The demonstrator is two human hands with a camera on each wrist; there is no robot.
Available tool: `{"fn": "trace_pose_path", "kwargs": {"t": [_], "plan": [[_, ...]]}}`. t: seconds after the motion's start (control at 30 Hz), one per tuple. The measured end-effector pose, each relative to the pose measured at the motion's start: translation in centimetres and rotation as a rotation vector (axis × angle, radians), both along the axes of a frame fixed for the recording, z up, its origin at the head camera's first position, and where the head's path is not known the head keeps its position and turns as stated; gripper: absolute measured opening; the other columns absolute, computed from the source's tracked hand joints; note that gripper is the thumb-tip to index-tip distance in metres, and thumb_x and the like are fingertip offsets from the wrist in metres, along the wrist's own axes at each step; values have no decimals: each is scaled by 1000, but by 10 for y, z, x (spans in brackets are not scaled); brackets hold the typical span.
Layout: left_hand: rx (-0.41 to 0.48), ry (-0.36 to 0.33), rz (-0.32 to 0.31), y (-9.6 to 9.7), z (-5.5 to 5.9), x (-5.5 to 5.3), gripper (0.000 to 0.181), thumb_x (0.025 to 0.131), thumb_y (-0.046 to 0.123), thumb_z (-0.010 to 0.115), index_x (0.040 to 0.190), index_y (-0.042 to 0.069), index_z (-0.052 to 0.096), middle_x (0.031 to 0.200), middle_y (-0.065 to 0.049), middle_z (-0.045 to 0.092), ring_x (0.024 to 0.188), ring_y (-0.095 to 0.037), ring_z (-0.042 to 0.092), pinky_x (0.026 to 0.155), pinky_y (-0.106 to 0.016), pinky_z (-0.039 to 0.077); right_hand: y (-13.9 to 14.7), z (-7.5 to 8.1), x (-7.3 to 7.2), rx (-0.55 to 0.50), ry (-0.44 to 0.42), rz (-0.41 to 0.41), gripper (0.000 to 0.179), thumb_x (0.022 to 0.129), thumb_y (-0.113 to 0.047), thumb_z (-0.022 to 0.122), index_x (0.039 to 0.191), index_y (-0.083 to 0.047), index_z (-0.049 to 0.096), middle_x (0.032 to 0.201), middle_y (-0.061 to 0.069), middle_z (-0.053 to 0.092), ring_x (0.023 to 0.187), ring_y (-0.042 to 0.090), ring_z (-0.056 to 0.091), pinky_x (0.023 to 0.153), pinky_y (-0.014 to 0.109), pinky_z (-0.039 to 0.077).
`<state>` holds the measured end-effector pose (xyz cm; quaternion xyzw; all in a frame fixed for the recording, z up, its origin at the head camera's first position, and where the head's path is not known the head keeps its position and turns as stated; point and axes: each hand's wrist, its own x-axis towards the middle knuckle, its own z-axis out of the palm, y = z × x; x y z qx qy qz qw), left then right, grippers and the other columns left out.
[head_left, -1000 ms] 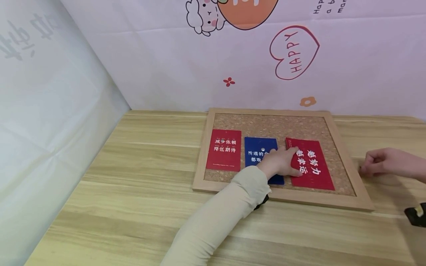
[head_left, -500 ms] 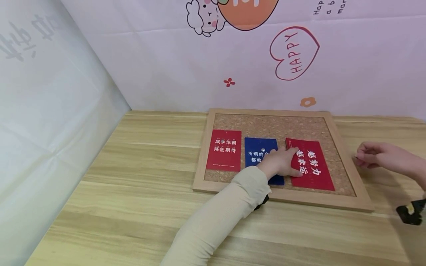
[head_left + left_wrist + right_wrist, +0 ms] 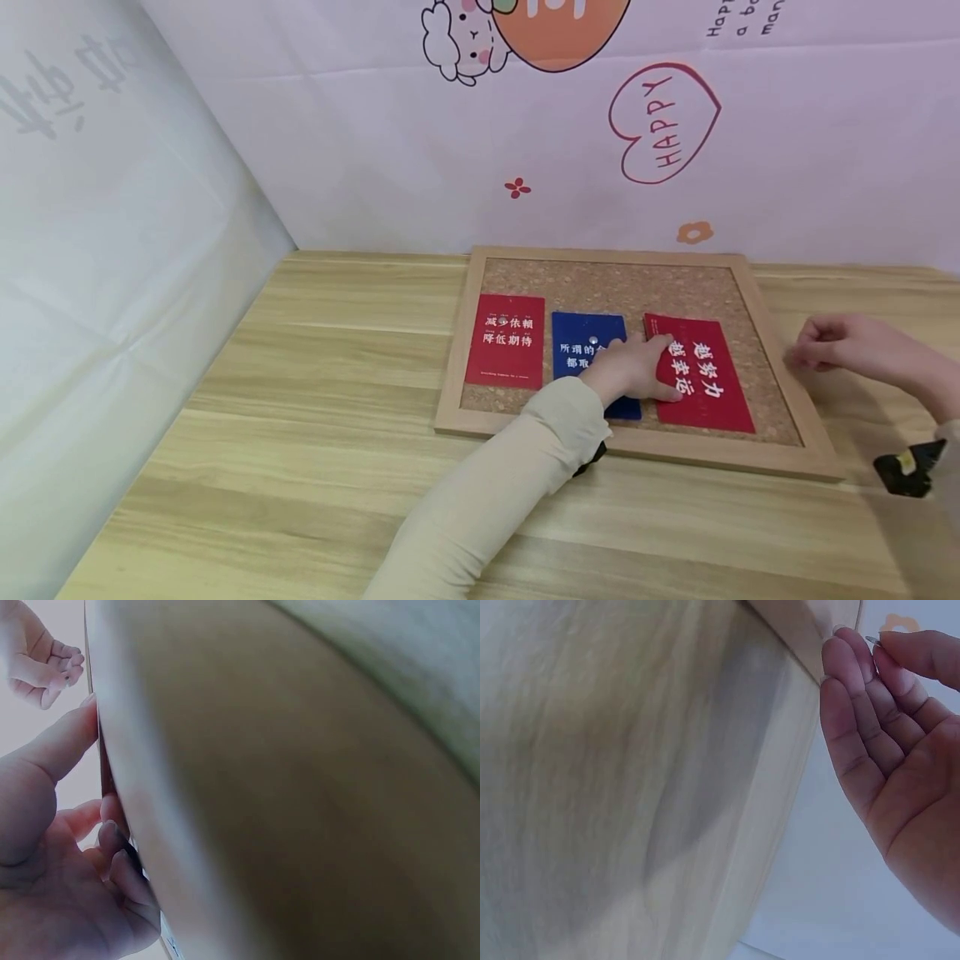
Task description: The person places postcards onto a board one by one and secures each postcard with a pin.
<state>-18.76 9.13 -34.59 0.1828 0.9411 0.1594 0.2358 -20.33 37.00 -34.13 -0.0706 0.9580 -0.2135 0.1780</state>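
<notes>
In the head view my left hand rests across the blue card and the left edge of the right-hand red card, thumb and fingers spread. That red card lies tilted on the framed corkboard. Off the board's right edge, raised a little, is my right hand. Its thumb and forefinger pinch a small silvery thumbtack, seen in the right wrist view. Another red card lies on the left of the board. Round silver tack heads show on it and on the blue card.
The corkboard lies on a wooden table, its back edge near a white printed cloth. A second white cloth hangs along the left. Bare cork shows above the cards.
My right hand has risen and moved left, closer to the board's right edge, still pinching the tack. The left hand and the cards have stayed in place.
</notes>
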Motion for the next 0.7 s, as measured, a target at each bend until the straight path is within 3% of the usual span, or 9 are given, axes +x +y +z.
{"fn": "trace_pose_path", "kwargs": {"t": [0.33,0.57,0.7], "plan": [[-7,10,-3,0,1,1,75,87,51,63,150,41,23,156,10,28,140,-15,32,112,-33,34,-7,-1,-6,-43,-2,-5,19,95,-16,55,90,1,58,96,13,71,73,-12,54,66,20,53],[-13,16,-7,1,0,0,75,86,52,63,150,41,23,156,10,28,139,-14,33,111,-32,35,-15,1,-6,-87,24,38,21,94,-13,56,105,5,59,89,-6,68,75,-12,55,67,18,51],[-8,15,-8,1,0,0,75,86,51,63,150,41,24,156,10,29,139,-15,33,111,-33,35,-20,2,-8,-59,43,60,24,95,-15,57,108,5,60,94,1,69,76,-13,51,66,18,48]]}}
